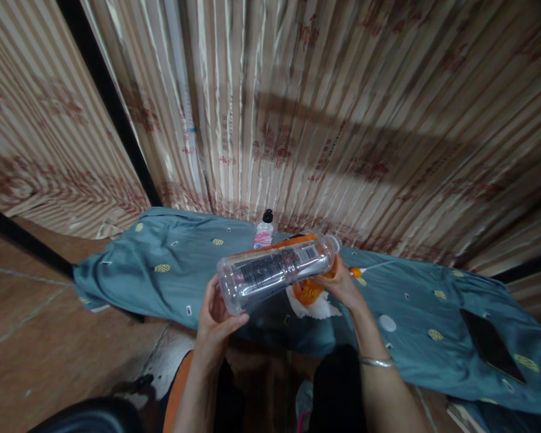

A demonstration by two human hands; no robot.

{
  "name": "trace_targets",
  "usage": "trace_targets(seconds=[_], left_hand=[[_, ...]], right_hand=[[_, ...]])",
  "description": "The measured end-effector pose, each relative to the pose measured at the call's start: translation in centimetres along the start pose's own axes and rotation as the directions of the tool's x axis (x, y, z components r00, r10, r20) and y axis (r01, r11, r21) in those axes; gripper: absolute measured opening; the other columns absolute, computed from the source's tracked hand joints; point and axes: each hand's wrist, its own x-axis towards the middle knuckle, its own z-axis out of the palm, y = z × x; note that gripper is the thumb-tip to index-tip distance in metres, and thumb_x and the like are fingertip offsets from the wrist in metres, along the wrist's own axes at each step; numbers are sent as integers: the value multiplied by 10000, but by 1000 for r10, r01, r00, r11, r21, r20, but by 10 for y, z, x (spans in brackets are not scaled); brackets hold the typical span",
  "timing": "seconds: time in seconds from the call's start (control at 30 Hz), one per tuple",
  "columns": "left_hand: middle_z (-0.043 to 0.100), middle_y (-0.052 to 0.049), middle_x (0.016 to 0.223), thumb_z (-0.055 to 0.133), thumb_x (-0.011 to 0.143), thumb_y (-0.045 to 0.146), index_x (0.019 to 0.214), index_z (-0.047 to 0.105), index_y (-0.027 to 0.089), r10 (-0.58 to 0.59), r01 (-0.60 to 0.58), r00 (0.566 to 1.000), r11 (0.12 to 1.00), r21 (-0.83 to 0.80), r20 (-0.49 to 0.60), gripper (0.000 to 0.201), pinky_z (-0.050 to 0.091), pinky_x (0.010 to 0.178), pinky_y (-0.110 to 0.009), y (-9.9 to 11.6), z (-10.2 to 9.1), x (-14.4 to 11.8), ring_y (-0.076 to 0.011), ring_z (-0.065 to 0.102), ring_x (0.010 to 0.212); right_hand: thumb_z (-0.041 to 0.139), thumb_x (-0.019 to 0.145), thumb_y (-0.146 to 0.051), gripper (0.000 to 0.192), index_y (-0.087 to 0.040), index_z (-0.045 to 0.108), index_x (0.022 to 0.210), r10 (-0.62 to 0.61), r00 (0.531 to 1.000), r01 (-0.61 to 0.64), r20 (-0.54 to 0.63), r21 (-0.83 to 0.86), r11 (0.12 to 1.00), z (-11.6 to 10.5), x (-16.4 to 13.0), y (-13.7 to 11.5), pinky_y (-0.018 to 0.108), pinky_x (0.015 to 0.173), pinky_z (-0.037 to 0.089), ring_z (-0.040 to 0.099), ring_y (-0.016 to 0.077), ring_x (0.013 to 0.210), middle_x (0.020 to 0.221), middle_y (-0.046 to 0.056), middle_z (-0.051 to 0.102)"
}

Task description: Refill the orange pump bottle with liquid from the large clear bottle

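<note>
Clear plastic bottle (277,269), seemingly empty, lies sideways, left hand (214,316) fingers cupping its base, right hand (340,282) fingers gripping its neck.

Striped beige curtains (342,120) with faded red motifs hang behind a low surface draped in a teal patterned cloth (162,264). Brown floor tiles (40,337) spread at left; dim light casts shadows.

We see a clear bottle (277,267) with a black-printed label, a teal cloth (171,264) dotted yellow, and striped beige curtains (342,108).
</note>
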Motion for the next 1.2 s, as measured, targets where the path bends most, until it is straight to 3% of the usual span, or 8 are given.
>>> trace_targets(seconds=[0.37, 1.2], left_hand=[[770, -81, 1233, 995, 487, 229, 1272, 704, 248, -12, 13, 1000, 1000, -17, 11, 838, 557, 973, -354, -3, -3, 1, -285, 714, 1140], [775, -96, 1238, 1009, 475, 257, 1276, 732, 240, -10, 10, 1000, 1000, -19, -9, 848, 563, 995, -378, -2, -1, 0, -297, 717, 1156]], right_hand=[[952, 571, -559, 911, -244, 597, 1348, -1, 1000, 1, -5, 19, 1000, 1, 0, 0, 513, 1151, 489, 671, 369, 1277, 1343, 128, 731], [939, 593, -559, 791, -248, 599, 1237, -14, 1000, 14, -12, 18, 1000, 0, 0, 2, 501, 1128, 505, 686, 363, 1249, 1310, 131, 737]])
